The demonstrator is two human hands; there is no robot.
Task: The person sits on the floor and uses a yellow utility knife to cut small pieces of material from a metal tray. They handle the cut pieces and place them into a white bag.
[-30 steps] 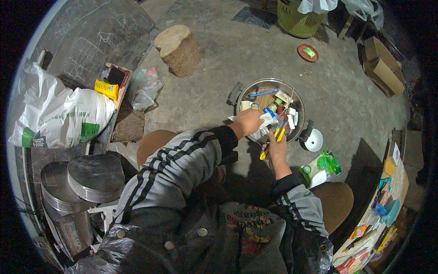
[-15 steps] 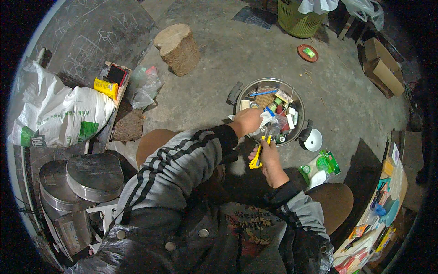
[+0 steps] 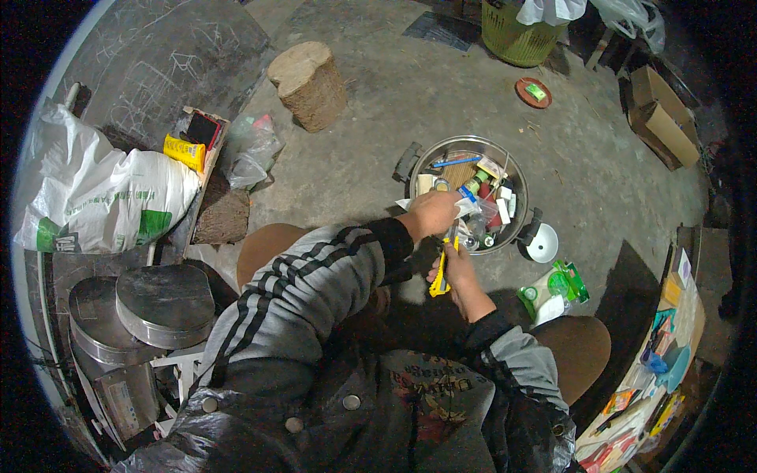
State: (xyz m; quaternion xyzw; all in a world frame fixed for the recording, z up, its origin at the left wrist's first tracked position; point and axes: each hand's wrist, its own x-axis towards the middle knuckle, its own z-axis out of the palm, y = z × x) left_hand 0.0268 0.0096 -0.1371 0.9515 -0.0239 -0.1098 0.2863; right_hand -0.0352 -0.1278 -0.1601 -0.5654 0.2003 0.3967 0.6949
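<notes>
My right hand (image 3: 460, 276) is closed round a yellow box cutter (image 3: 440, 282), its blade end pointing up toward my left hand. My left hand (image 3: 434, 213) grips a white wipe (image 3: 466, 206), whose edges stick out on both sides of the fingers. The cutter's tip is close to that hand; whether the wipe touches the blade I cannot tell. Both hands are at the near rim of a round metal pot (image 3: 516, 169) with black handles. In the pot lie a blue pen (image 3: 457, 162), small white boxes (image 3: 503, 209), bottles and clear plastic.
Right of the pot are a white bowl (image 3: 542, 243) and a green-and-white wipes pack (image 3: 556, 288). A log stump (image 3: 307, 87), a red dish (image 3: 533, 92), a green basket (image 3: 516, 35) and a cardboard box (image 3: 662, 118) stand farther off. A white sack (image 3: 110, 185) lies left.
My left hand has shifted slightly down and right, toward the cutter. My right hand, with the box cutter, has moved a little to the left.
</notes>
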